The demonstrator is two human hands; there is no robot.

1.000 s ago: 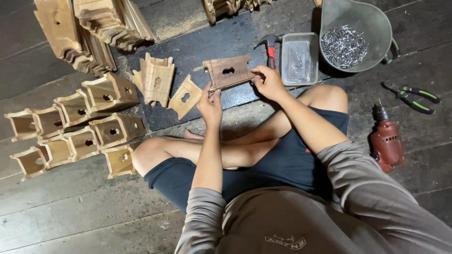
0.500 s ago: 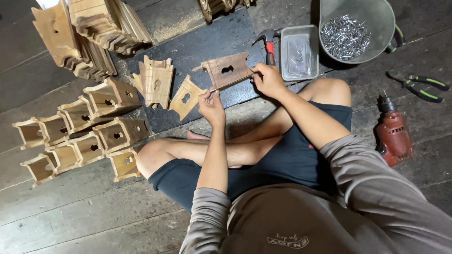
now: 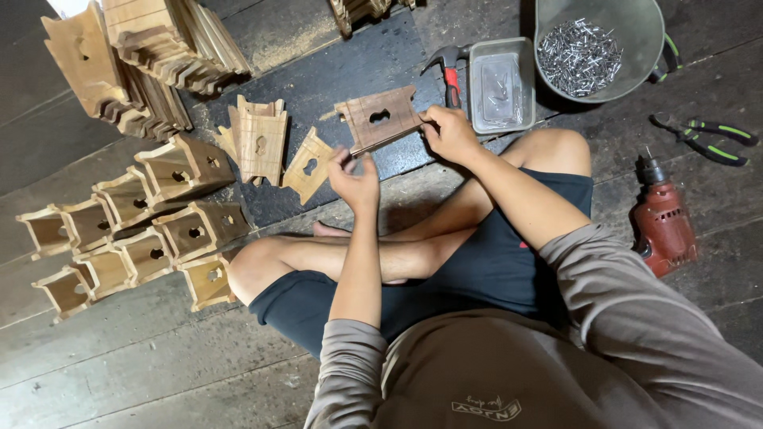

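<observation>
Right hand: my right hand [image 3: 450,133] pinches the right end of a brown wooden panel [image 3: 379,118], fingers curled over its edge.
Left hand: my left hand [image 3: 354,181] is at the panel's lower left corner, thumb and fingers closed loosely toward that edge; whether they truly clamp it I cannot tell.
Wooden panel: flat, notched at the ends, with a keyhole-shaped cutout in the middle; I hold it tilted, low over the dark floorboards [image 3: 334,71], between my knees and the tray.
Loose panels: two paler pieces lie on the floor to the left of my left hand, a ribbed panel [image 3: 258,141] and a smaller diamond-set piece [image 3: 308,165], just beside each other.
Finished boxes: a cluster of small open wooden boxes [image 3: 127,230] sits on the floor at my left, near my left knee.
Stacked parts: a pile of cut wooden pieces [image 3: 135,59] stands at the upper left.
Hammer: a red-handled hammer [image 3: 449,71] lies just beyond the panel, touching the clear plastic tray [image 3: 501,83].
Nails: a grey bucket [image 3: 600,52] holds a heap of nails.
Right side: green-handled pliers [image 3: 703,139] and a red drill [image 3: 664,222] lie on the floor, apart from my right leg.
</observation>
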